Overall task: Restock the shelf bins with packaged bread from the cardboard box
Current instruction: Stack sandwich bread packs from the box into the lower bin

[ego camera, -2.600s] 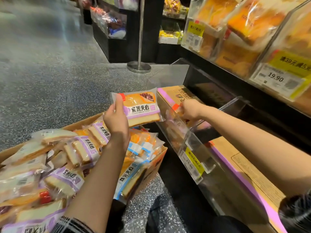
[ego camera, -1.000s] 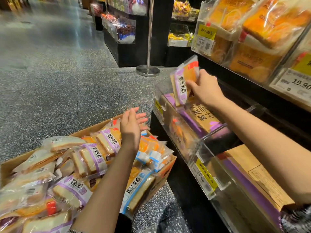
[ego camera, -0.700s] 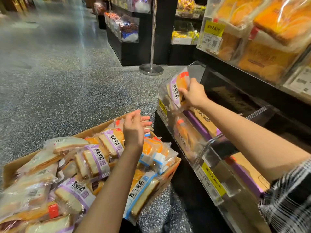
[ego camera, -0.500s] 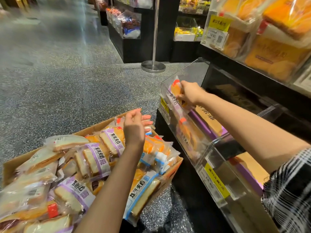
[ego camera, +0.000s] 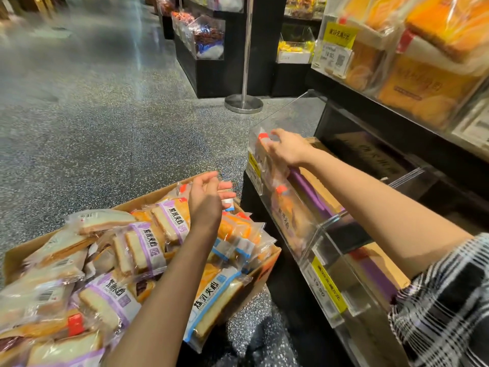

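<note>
Right grip (ego camera: pixel 287 149) reaches into the clear shelf bin (ego camera: pixel 296 221), fingers curled over the top edge of a purple-banded bread packet (ego camera: pixel 267 154) standing upright against the bin's front wall; another packet (ego camera: pixel 288 215) stands just beside it, nearer the camera. Left grip (ego camera: pixel 207 200) hovers with fingers loosely spread, holding nothing, above the cardboard box (ego camera: pixel 262 274) heaped with packaged bread.

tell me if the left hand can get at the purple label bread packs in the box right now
Probably yes: the left hand hovers open and empty just above the purple-label packs heaped uncovered in the cardboard box.
</note>
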A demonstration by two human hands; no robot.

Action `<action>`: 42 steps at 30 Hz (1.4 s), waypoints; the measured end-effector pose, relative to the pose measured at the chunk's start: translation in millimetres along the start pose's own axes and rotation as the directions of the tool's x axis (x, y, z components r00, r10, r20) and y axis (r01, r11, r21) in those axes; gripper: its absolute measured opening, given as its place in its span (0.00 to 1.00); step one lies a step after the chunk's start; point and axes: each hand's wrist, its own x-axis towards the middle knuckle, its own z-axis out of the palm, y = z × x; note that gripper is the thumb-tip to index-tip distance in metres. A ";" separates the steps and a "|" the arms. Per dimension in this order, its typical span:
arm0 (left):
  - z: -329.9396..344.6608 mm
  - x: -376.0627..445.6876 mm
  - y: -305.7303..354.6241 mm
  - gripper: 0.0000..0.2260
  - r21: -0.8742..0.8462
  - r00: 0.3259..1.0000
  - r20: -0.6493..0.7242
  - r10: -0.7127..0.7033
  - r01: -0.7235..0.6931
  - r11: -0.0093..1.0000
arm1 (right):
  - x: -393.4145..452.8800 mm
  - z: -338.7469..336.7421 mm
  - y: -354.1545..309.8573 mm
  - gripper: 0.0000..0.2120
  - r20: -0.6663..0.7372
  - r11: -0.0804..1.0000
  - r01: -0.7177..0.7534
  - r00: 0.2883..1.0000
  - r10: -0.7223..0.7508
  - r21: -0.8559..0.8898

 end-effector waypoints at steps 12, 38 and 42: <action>-24.4 3.2 -6.5 0.07 0.253 0.993 -0.038 0.115 -0.102 0.962 | 0.1 36.7 20.2 0.23 0.205 0.965 0.053 0.979 0.001 -0.255; -221.8 -73.5 59.9 0.09 0.942 0.954 0.266 -0.139 -0.226 0.250 | -127.1 114.4 -188.8 0.14 0.137 0.792 0.421 0.841 -0.524 0.442; -236.3 -72.1 50.5 0.12 0.968 0.956 0.208 -0.209 -0.170 0.185 | -144.2 149.4 -179.0 0.22 0.140 0.890 0.447 0.879 -0.456 0.095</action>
